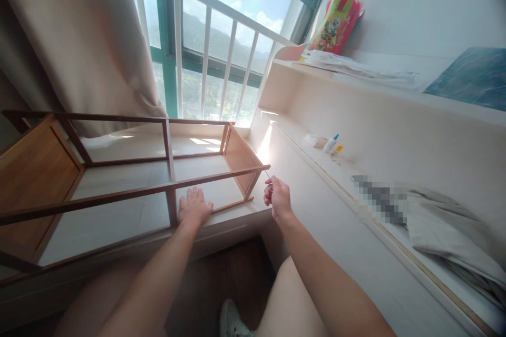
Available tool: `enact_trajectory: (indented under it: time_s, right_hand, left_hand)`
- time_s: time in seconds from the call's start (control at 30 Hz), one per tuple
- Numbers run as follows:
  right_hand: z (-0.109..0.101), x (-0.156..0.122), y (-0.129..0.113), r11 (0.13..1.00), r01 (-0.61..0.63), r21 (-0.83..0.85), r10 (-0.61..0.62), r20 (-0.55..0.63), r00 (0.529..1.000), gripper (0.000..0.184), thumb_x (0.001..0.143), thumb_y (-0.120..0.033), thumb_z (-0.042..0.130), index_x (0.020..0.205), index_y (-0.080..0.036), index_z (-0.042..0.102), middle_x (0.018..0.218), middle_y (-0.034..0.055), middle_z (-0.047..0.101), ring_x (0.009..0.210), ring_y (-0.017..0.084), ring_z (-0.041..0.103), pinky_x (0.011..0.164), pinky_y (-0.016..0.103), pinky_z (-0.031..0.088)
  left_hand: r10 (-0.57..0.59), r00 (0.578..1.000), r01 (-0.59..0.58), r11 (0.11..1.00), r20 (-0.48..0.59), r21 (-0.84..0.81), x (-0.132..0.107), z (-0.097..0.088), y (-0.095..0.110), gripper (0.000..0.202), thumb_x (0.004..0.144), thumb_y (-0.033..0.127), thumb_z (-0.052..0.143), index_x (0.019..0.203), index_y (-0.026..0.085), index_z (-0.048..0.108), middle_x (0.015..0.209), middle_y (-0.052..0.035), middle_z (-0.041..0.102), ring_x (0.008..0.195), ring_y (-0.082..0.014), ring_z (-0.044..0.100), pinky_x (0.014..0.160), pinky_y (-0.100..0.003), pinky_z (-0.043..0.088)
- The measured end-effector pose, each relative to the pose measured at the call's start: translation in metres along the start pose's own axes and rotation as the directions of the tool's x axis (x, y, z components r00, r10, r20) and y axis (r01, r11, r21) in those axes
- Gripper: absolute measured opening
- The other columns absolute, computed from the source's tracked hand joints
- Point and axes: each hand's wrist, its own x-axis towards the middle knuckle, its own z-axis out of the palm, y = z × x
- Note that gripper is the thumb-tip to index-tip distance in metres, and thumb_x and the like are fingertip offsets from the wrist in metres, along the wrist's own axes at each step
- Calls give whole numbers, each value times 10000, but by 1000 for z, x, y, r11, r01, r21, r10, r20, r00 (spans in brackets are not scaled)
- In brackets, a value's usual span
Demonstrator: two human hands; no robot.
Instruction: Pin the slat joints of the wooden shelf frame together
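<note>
So my left hand (194, 208) has its grip spread flat over the near rail of the wooden rack (118, 196) lying sideways on the window ledge (98, 229), while my right hand (278, 200), just beside the rack's end, is pinching a thin metal pin (268, 174), with the window bars (205, 63) behind.

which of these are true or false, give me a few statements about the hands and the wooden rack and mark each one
1. The left hand lies open, palm down, at the wooden rack. True.
2. The right hand is empty. False: its fingers pinch a thin metal piece.
3. The rack stands upright. False: it lies on its side on the sill.
4. A small bottle lies on the shelf to the right. True.
</note>
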Motion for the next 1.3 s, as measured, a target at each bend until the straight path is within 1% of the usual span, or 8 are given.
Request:
enact_trajectory:
  time_s: [0.3,0.47,0.67,0.77,0.93,1.07,1.3]
  right_hand:
    - [-7,6,0,984,88,-155,-91,-8,996,319,896,-435,458,667,-213,447,435,-56,485,320,83,394,305,194,276]
    - [-8,6,1,968,119,-223,-123,-7,992,333,903,-441,432,653,-220,427,438,-53,486,325,87,399,313,202,288]
    - [-8,7,5,937,154,-313,-166,-10,986,352,922,-460,393,656,-230,409,443,-56,478,331,98,408,331,220,318]
    - [-9,6,3,902,181,-391,-203,-14,979,358,927,-467,399,665,-227,444,462,-48,502,344,106,425,359,231,335]
    - [-14,1,-3,810,238,-535,-285,-7,958,355,924,-473,442,683,-227,527,527,-24,565,434,126,481,450,238,350]
    - [-16,-1,-5,748,251,-614,-320,-2,947,353,926,-454,448,658,-236,518,545,-14,578,484,144,503,497,242,350]
    - [-19,0,-5,661,269,-700,-370,8,929,381,955,-419,388,637,-238,494,530,-12,546,500,154,501,522,249,329]
  left_hand:
    - [-5,1000,5,1000,5,2,2,3,-1,751,870,467,316,1517,86,287,1610,-128,199,1490,-299,164,1181,-522,174]
    - [0,1000,0,1000,12,0,1,1,0,755,873,464,304,1517,71,282,1609,-125,204,1487,-301,171,1176,-529,182]
    - [-3,1000,3,1000,15,0,0,0,0,746,875,461,306,1515,78,288,1609,-124,203,1487,-296,175,1176,-523,185]
    - [-2,1000,1,1000,11,1,0,1,0,741,879,457,306,1516,78,287,1610,-125,196,1489,-293,167,1178,-520,179]
    - [2,1000,-2,1000,6,0,-1,-1,0,744,880,458,312,1515,73,285,1610,-130,196,1490,-300,161,1180,-523,173]
    - [0,1000,0,1000,8,-4,-2,-4,1,734,882,454,323,1514,82,292,1608,-127,203,1492,-294,159,1181,-520,173]
    - [0,1000,0,1000,-2,-9,-2,-2,1,735,884,454,327,1519,86,281,1610,-127,199,1492,-297,157,1184,-520,170]
